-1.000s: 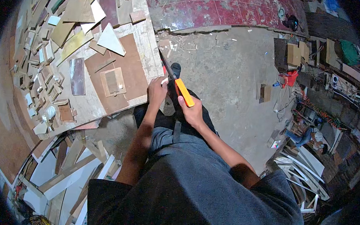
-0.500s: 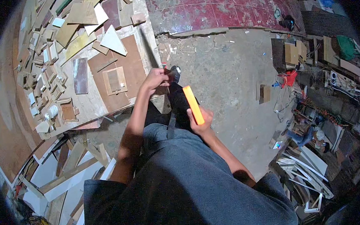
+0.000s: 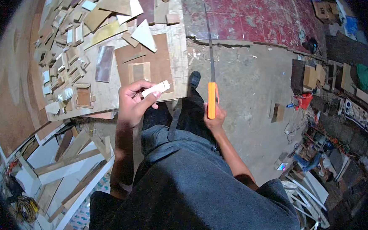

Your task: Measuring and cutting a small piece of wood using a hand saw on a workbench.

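Between the thumb and fingers of my left hand [image 3: 135,102] is a small pale wood piece [image 3: 156,89], tilted up to the right, with a cut or notch near its far end. It is held above the near edge of the workbench [image 3: 179,68]. My right hand [image 3: 214,117] grips the orange handle of a hand saw [image 3: 212,100]. The saw's long dark blade points away from me, over the floor. Beyond my left hand, a square wooden frame [image 3: 139,71] lies on a brown board [image 3: 164,50] on the bench.
Wood offcuts [image 3: 110,5] crowd the bench's left and far parts. Below it on the left lies a pile of boards [image 3: 69,171]. White strips [image 3: 307,202] are heaped at the lower right, near another person [image 3: 316,161]. Red tiles [image 3: 249,20] cover the far floor.
The saw has swung upright and away from the bench in my right hand. My left hand has moved left and turned, bringing the wood piece into view.
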The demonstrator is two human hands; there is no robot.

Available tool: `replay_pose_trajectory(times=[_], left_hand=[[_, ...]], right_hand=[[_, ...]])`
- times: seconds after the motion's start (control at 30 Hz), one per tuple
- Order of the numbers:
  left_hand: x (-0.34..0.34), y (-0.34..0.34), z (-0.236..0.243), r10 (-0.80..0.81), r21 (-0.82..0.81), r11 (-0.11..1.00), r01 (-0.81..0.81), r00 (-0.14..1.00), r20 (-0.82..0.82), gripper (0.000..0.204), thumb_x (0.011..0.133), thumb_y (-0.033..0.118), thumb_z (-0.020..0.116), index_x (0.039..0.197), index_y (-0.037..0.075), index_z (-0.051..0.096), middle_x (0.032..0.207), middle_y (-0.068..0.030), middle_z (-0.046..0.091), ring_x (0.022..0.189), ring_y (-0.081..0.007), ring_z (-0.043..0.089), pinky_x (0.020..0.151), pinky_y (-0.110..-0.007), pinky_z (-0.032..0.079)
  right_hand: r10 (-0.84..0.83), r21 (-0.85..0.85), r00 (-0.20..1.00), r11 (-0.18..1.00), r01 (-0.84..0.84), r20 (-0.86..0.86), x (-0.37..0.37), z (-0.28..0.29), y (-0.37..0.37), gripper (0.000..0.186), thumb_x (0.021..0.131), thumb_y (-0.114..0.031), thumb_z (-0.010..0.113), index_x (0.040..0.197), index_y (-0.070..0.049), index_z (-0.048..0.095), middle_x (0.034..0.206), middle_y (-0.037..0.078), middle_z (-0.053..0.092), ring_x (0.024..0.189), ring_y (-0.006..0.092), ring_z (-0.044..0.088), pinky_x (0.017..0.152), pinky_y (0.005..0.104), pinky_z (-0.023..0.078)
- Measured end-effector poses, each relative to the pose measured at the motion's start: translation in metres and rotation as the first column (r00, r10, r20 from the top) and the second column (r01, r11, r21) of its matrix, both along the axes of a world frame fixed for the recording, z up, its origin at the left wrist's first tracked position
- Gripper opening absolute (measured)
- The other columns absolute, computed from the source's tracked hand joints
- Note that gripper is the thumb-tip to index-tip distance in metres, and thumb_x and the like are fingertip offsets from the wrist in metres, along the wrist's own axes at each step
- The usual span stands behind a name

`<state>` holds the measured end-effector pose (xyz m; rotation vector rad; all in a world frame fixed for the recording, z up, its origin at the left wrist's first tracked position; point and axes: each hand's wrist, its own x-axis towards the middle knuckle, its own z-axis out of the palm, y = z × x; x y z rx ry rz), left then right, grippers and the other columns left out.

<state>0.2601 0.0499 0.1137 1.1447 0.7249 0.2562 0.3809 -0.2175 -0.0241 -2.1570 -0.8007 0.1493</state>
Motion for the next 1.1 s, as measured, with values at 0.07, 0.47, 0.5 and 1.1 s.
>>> replay_pose_trajectory(times=[0.07,0.47,0.5,1.1], left_hand=[[-0.011,0.008,0.015,-0.002,0.019,1.0,0.002,0.999,-0.034,0.015,0.089,0.001,0.068,0.1,-0.009,0.067,0.092,-0.0125,0.069,0.075,-0.0115,0.064,0.062,-0.025,0.056],[-0.075,0.037,0.034,0.101,0.048,0.994,-0.094,0.974,-0.203,0.018,0.088,0.003,0.069,0.1,-0.01,0.067,0.091,-0.0128,0.07,0.073,-0.0112,0.063,0.058,-0.025,0.056],[-0.08,0.04,0.035,0.113,0.053,0.993,-0.105,0.973,-0.202,0.018,0.088,0.003,0.069,0.1,-0.01,0.067,0.091,-0.0128,0.07,0.073,-0.0112,0.063,0.058,-0.025,0.056],[-0.137,0.048,0.042,0.161,0.168,0.977,-0.128,0.967,-0.198,0.019,0.095,0.013,0.067,0.105,-0.003,0.067,0.088,-0.0046,0.067,0.073,-0.0052,0.056,0.057,-0.02,0.046]], right_hand=[[0.062,0.049,0.998,0.997,-0.063,0.012,-0.012,-0.017,0.012,0.009,0.08,-0.006,0.075,0.084,-0.004,0.068,0.069,0.011,0.058,0.056,0.0309,0.059,0.051,0.0396,0.045],[0.294,-0.03,0.952,0.956,-0.292,0.09,-0.072,-0.111,0.051,0.015,0.071,-0.011,0.07,0.074,-0.007,0.056,0.065,0.011,0.052,0.06,0.0322,0.057,0.054,0.0438,0.046],[0.313,-0.065,0.945,0.949,-0.307,0.094,-0.073,-0.112,0.056,0.016,0.072,-0.012,0.069,0.076,-0.007,0.055,0.067,0.011,0.053,0.062,0.0324,0.058,0.055,0.0437,0.047],[0.584,-0.579,0.755,0.517,-0.63,-0.298,-0.018,-0.156,0.07,0.036,0.066,-0.013,0.075,0.099,-0.006,0.063,0.096,0.021,0.064,0.096,0.0407,0.062,0.083,0.0493,0.052]])
